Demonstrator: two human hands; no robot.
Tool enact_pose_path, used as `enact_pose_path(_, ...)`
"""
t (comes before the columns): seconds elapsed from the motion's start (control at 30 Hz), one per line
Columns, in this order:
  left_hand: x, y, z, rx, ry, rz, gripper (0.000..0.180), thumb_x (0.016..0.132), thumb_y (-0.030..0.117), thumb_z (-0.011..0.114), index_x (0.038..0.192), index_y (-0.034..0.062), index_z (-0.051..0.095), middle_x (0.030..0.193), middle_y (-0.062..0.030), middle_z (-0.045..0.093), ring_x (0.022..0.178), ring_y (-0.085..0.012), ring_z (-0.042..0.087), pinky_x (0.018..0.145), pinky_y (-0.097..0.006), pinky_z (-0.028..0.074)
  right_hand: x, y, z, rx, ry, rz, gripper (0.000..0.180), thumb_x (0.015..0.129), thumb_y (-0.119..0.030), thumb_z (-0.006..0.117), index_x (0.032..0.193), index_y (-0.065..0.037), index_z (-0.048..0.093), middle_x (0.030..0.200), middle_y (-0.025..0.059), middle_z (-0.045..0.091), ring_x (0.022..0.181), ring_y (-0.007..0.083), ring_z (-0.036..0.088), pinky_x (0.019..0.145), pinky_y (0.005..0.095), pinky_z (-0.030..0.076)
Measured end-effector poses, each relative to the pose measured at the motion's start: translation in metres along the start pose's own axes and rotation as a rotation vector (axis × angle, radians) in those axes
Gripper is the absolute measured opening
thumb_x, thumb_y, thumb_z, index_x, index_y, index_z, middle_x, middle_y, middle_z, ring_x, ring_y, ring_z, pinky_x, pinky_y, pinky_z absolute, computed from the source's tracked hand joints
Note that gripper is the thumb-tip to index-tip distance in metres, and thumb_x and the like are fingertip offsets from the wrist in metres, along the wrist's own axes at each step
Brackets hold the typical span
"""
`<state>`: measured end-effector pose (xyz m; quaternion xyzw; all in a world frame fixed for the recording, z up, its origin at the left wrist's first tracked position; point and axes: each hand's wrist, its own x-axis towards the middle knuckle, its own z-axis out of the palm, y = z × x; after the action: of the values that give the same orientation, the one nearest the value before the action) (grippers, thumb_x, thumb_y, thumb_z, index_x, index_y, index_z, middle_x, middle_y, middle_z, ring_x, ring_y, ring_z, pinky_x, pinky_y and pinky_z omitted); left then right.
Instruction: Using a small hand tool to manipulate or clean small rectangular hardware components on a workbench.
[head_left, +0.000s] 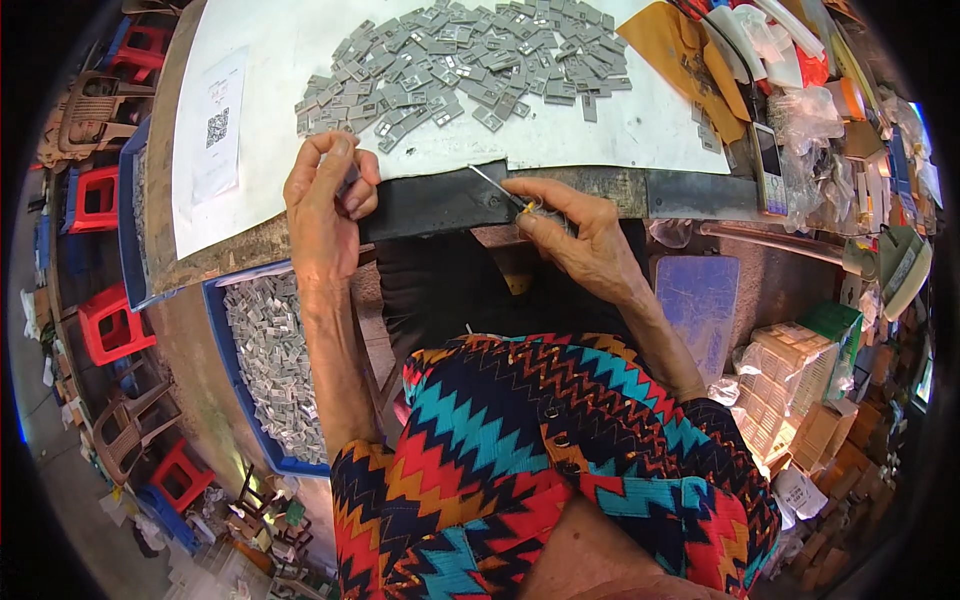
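My left hand [325, 205] is raised at the front edge of the worktable and pinches a small grey metal piece [349, 182] between thumb and fingers. My right hand [575, 230] grips a thin metal tool [497, 189] by its yellowish handle end, the tip pointing left over a black strip [435, 200] along the table edge. A heap of several small grey rectangular pieces [470, 62] lies spread on the white table sheet [280, 60] just beyond both hands.
A blue tray [262, 365] full of the same grey pieces sits low at my left. A printed paper [218, 125] lies at the table's left. Bags, boxes and a phone [768, 170] crowd the right. Red stools [105, 325] stand on the floor at left.
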<state>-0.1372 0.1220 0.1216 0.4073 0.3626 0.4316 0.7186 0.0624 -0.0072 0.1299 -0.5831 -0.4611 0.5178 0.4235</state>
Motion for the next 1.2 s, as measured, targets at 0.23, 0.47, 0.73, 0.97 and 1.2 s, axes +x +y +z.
enact_pose_path(0.23,0.035,0.004,0.011,0.231,-0.067,0.077,0.015,0.087,0.012,0.047,0.095,0.0005,0.054,0.067,-0.0054,0.052,0.050,-0.0051,0.035,0.044,-0.017,0.029,-0.003,0.005,-0.002,-0.010,-0.024,-0.016,0.029,0.085,-0.011,0.053,0.112,0.000,0.052,0.079,0.0029,0.056,0.074,0.0078,0.051,0.069,0.0230,0.043)
enact_pose_path(0.47,0.060,-0.015,0.012,1.064,-0.067,0.313,0.015,0.084,0.009,0.048,0.091,0.0060,0.060,0.071,-0.0052,0.055,0.054,-0.0151,0.048,0.051,-0.029,0.040,-0.007,0.014,-0.005,-0.063,-0.035,-0.064,0.032,0.083,-0.011,0.054,0.114,-0.001,0.053,0.100,0.0071,0.059,0.090,0.0113,0.052,0.080,0.0248,0.041)
enact_pose_path(0.73,0.063,-0.024,0.016,1.448,-0.111,0.621,0.016,0.076,0.010,0.061,0.091,0.0100,0.056,0.080,-0.0072,0.056,0.069,-0.0269,0.057,0.057,-0.036,0.043,-0.006,0.022,-0.006,-0.057,-0.011,-0.130,0.031,0.084,-0.013,0.055,0.112,0.000,0.052,0.093,0.0088,0.059,0.084,0.0127,0.052,0.077,0.0269,0.042)
enact_pose_path(0.97,0.064,-0.025,0.015,1.438,-0.094,0.644,0.015,0.075,0.008,0.061,0.090,0.0083,0.057,0.080,-0.0087,0.057,0.069,-0.0270,0.057,0.058,-0.036,0.043,-0.005,0.022,-0.006,-0.080,-0.013,-0.131,0.033,0.083,-0.010,0.054,0.115,-0.002,0.052,0.098,0.0070,0.059,0.089,0.0116,0.053,0.079,0.0256,0.042)
enact_pose_path(1.2,0.040,-0.012,0.027,0.620,-0.035,0.195,0.013,0.079,0.012,0.061,0.085,0.0019,0.056,0.074,0.0004,0.054,0.056,-0.0095,0.042,0.049,-0.021,0.034,-0.004,0.011,-0.009,0.114,0.036,-0.082,0.032,0.085,-0.009,0.053,0.116,-0.004,0.054,0.066,-0.0026,0.052,0.053,0.0011,0.042,0.046,0.0154,0.034)
